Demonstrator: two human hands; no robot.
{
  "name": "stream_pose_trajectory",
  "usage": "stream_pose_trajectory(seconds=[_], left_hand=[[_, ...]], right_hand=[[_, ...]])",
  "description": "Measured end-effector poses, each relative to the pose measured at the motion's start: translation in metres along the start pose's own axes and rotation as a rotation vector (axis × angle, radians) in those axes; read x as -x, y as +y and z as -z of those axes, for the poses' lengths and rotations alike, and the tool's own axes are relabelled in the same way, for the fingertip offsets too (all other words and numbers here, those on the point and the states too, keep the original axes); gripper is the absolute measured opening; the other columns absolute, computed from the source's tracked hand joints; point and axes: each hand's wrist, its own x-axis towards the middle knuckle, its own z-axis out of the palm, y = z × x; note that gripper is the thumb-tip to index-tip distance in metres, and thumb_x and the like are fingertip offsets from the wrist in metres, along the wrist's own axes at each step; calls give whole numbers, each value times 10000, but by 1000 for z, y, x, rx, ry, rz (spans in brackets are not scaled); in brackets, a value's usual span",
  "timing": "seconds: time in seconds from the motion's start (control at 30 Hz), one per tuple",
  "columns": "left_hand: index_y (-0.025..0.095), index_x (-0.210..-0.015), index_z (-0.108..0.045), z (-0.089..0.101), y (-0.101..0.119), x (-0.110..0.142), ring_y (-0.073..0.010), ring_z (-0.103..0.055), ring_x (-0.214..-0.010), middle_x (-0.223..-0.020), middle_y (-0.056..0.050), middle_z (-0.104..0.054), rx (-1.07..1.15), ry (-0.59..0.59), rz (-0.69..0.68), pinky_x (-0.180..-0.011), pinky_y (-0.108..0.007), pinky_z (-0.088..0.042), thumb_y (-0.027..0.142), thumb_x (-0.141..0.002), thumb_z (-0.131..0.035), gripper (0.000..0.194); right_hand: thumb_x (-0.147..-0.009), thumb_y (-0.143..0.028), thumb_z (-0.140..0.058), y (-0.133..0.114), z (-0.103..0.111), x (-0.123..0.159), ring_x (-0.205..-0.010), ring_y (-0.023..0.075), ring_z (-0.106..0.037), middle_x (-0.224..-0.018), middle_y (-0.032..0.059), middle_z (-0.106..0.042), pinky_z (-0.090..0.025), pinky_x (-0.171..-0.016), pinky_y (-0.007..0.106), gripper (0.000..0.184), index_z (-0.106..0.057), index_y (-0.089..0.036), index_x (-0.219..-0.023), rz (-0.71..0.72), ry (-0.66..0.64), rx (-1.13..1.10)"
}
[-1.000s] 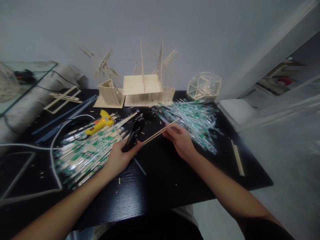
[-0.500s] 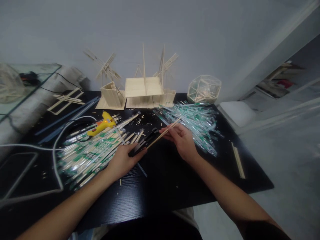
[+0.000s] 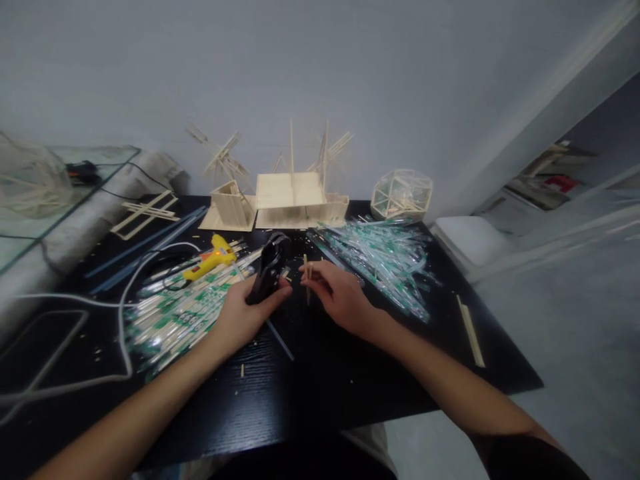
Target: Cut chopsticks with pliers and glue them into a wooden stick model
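Wooden sticks (image 3: 306, 263) pinched by right fingers (image 3: 322, 269) have swung clear of the black tool (image 3: 271, 265) gripped by left fingers (image 3: 276, 299).

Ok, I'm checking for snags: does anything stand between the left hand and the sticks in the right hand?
Nothing visible does. The left hand, holding the black tool, is apart from the sticks in the right hand; table shows in the gap.

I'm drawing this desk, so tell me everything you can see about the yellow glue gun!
The yellow glue gun looks like plastic, with orange near its middle and a reddish mark on its handle. It lies on its side on the wrapped sticks, beyond the left hand, which doesn't touch it. A pale rod seems to poke out. I can't tell if it's on.
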Motion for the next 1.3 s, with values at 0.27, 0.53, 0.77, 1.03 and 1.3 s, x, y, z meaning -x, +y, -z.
stream_pose_trajectory(seconds=[0.27,0.53,0.77,1.03,1.3], left_hand=[[192,-897,-720,-3,53,-33,-222,-721,-904,-965,-47,-780,63,38,-191,-884,-370,-575,369,-770,-795,231],[198,-870,-740,-1,55,-43,-195,-732,-828,-891,-20,-785,15,13,-228,-816,-324,-588,335,-750,-830,204],[196,-878,-744,5,55,-43,-187,-731,-820,-891,-20,-788,-15,17,-215,-802,-294,-578,345,-716,-857,247],[186,-825,-725,6,52,-44,-185,-700,-755,-812,-8,-758,-85,-33,-212,-737,-286,-551,408,-725,-835,268],[182,-790,-717,9,57,-47,-176,-692,-754,-794,-14,-745,-22,-81,-158,-729,-286,-550,347,-707,-855,230]], right_hand=[[-1038,-286,-485,13,-1,-8,-842,212,-672,-927,59,-695,-517,-799,346,132,-599,-222,-1023,-23,-89,-75],[-1021,-339,-542,27,-10,-2,-767,177,-645,-887,26,-687,-520,-762,306,136,-609,-229,-975,-86,-142,-166],[-1018,-317,-541,35,-15,-1,-760,162,-629,-849,13,-661,-510,-762,287,145,-622,-217,-951,-75,-182,-161],[-1030,-306,-525,32,-15,0,-754,158,-615,-826,2,-652,-489,-772,280,173,-594,-225,-893,-54,-178,-139],[-1016,-282,-551,33,-14,-1,-786,174,-635,-849,12,-672,-489,-783,291,153,-619,-218,-895,-47,-194,-126]])
